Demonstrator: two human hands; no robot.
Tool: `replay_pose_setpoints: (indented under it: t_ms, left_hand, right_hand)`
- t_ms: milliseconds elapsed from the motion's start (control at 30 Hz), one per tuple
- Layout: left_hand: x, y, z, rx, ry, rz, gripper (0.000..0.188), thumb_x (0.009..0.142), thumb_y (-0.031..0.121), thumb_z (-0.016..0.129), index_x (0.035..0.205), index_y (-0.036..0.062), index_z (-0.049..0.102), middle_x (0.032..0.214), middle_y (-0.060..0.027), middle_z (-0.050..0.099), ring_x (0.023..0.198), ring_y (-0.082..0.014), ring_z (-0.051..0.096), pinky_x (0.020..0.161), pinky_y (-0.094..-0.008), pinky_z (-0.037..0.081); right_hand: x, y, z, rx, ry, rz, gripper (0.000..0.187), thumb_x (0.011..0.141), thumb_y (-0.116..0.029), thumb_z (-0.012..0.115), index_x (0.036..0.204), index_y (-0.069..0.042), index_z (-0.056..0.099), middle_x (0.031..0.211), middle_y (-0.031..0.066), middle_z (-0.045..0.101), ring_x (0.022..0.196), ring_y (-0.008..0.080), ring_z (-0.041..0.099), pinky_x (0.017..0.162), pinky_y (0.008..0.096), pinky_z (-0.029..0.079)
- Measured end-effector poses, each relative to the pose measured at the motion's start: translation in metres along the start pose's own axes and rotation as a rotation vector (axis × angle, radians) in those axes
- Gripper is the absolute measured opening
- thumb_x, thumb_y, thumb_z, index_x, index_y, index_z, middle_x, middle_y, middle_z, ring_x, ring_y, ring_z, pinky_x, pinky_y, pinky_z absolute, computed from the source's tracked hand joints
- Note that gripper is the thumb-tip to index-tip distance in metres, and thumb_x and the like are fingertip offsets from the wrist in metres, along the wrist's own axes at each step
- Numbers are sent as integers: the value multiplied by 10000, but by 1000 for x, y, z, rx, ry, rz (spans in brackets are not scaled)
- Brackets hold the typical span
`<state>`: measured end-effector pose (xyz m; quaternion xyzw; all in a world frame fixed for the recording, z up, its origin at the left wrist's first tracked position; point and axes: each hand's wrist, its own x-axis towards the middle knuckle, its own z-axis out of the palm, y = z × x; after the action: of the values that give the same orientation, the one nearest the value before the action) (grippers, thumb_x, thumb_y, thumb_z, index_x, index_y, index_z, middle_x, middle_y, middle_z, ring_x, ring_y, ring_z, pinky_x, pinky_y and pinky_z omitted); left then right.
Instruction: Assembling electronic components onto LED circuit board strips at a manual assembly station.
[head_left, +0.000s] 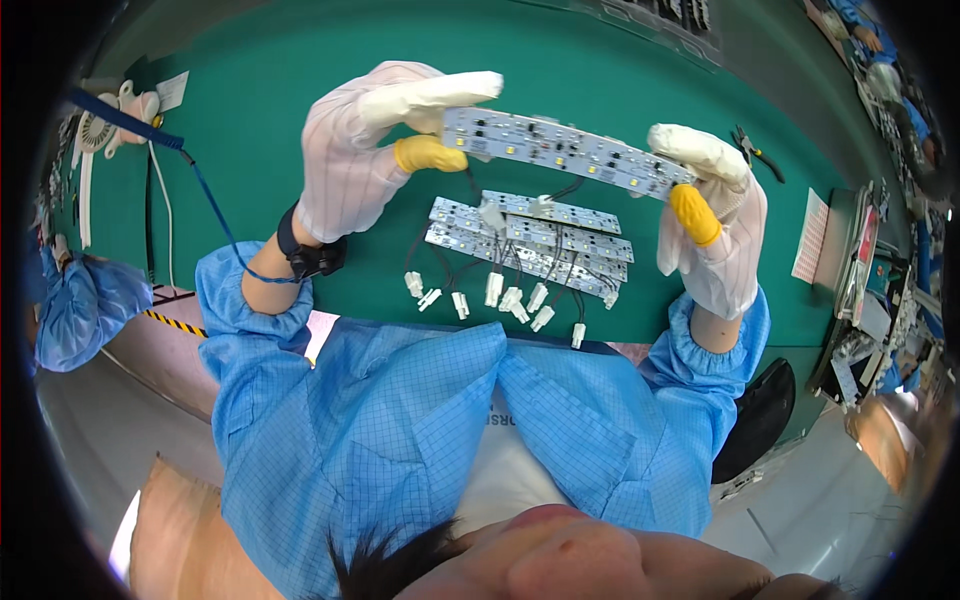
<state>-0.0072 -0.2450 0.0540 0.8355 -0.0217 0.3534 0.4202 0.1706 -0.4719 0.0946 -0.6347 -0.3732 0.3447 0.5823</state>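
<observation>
LED strip board up off table, long axis left-right between our hands; left hand pinching left end, right hand pinching right end, above board pile near front edge.

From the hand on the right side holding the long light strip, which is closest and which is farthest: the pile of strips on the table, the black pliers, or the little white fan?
From the right hand:
1. Black pliers, just beyond it to the right.
2. Pile of strips, on the green mat, to its left. It is almost as near as the pliers.
3. White fan, far left edge of the table.
</observation>
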Motion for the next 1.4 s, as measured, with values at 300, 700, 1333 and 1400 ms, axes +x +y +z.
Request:
replay_pose_setpoints:
  t_ms: [300, 700, 1333, 1400]
  left_hand:
    - [-3, -2, 4, 15, 2, -137, 531, 777, 405, 676, 1078, -32, 659, 1010, -124, 686, 837, -201, 630, 736, -282, 492]
    - [0, 0, 6, 1, -61, -277, 569, 825, 467, 637, 1118, -20, 650, 1051, -112, 666, 875, -169, 625, 755, -263, 489]
    - [-1, 2, -3, 179, -99, -277, 517, 824, 381, 673, 1104, -53, 639, 1039, -137, 668, 885, -200, 631, 778, -283, 493]
    - [3, 10, -2, 138, -112, -308, 513, 832, 380, 666, 1099, -57, 638, 1081, -140, 665, 893, -187, 628, 792, -278, 487]
  right_hand:
    - [4, 5, -9, -10, -89, -39, 479, 873, -295, 657, 1189, 51, 558, 864, 137, 676, 505, 72, 555, 500, 165, 436]
    - [5, 5, -7, 41, -139, -124, 486, 923, -340, 586, 1223, 39, 538, 832, 129, 682, 405, 50, 519, 371, 148, 387]
    - [6, 10, -5, 113, -44, -5, 420, 863, -163, 622, 1210, 57, 540, 952, 154, 659, 433, 68, 498, 448, 185, 382]
    - [6, 14, -4, 62, -118, -129, 427, 861, -163, 627, 1215, 57, 535, 950, 160, 661, 435, 71, 500, 440, 179, 379]
